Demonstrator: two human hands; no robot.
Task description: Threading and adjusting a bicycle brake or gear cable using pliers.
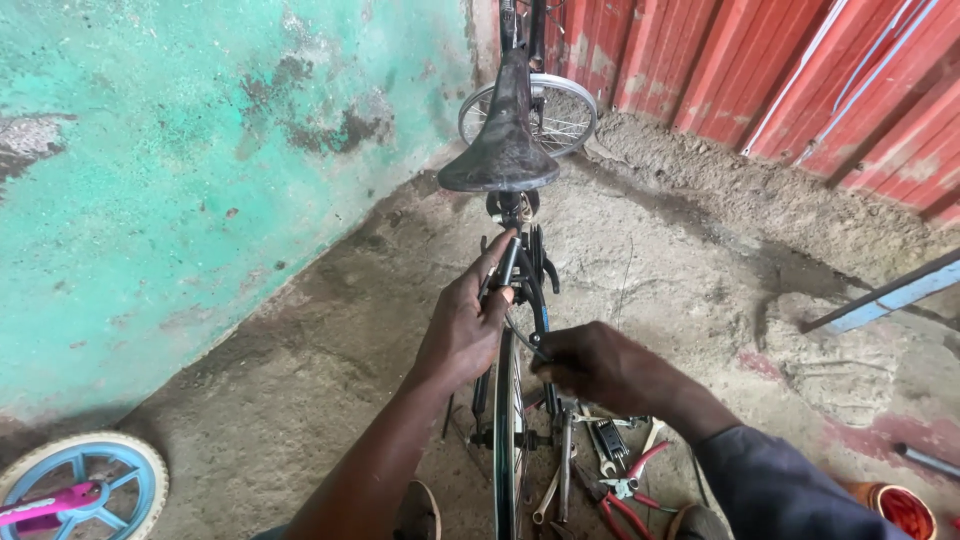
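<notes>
Head view: black bicycle (515, 300) at centre, seen from behind; worn black saddle (505, 140) at 12 o'clock, front wheel (560, 110) beyond. Left hand (462, 325) grips rear brake (520, 270) below saddle. Right hand (595, 365) at 4 o'clock pinches thin cable (522, 338); cable end hard to make out. Rear wheel (508, 440) cut off at bottom edge. Pliers (625, 490) on floor, partly hidden by forearm.

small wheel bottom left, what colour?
Light blue spokes with a cream-white tyre and a pink part across it; seen in the head view, its only view.
</notes>
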